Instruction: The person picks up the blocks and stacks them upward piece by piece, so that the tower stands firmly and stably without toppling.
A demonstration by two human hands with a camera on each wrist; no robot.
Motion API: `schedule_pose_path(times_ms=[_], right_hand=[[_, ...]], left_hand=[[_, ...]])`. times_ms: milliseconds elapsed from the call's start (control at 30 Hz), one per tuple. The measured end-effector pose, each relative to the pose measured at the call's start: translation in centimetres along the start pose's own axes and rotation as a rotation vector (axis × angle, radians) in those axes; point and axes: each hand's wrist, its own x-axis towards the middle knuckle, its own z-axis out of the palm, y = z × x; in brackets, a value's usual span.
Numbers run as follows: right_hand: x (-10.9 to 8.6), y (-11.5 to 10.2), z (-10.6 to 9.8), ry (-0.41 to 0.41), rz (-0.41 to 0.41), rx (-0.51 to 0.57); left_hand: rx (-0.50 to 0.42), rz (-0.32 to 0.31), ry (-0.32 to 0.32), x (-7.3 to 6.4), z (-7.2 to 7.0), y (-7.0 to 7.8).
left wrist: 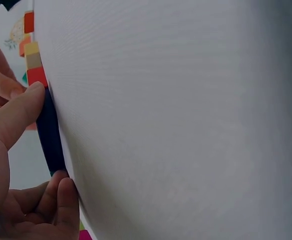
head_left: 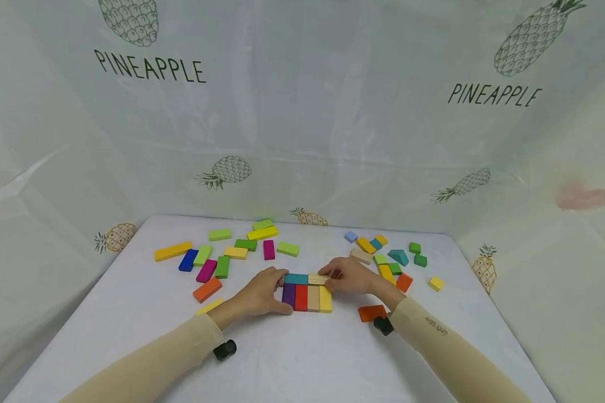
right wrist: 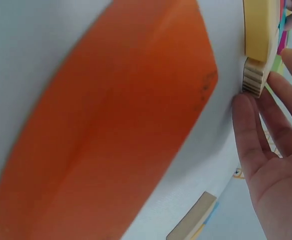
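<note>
Purple (head_left: 289, 297), red (head_left: 301, 298), tan (head_left: 313, 298) and yellow (head_left: 325, 299) blocks lie side by side, with a teal block (head_left: 296, 279) and a striped light wooden block (head_left: 316, 279) placed across their far ends. The left hand (head_left: 262, 294) spans the left side, its thumb at the purple block's near end and its curled fingers by the far end and the teal block. At the right, the right hand (head_left: 350, 275) pinches the striped wooden block. The right wrist view shows its fingertips (right wrist: 244, 107) against that block's end grain (right wrist: 252, 78).
Several coloured blocks, among them a blue one (head_left: 188, 261) and an orange one (head_left: 207, 290), lie to the left. More lie at the right, including a teal triangular one (head_left: 399, 257). A red-orange block (head_left: 371, 313) sits close to the right wrist.
</note>
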Motion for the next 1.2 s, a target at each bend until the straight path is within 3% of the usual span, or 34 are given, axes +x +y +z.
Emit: schedule_pose_path(times_ms=[267,600,1200], right_hand=[[-0.9,-0.4,0.7,-0.006,-0.006,0.021],[-2.0,-1.9,2.4,0.015,-0.066,-0.197],[-1.4,-2.1,2.6,0.060,-0.055,-0.213]], left_hand=[[0.021,-0.008,-0.001,0.1,0.0,0.3],[0.059,-0.036,0.011,-0.1,0.5,0.8],[0.075,-0.035,0.012,0.8,-0.2,0.6]])
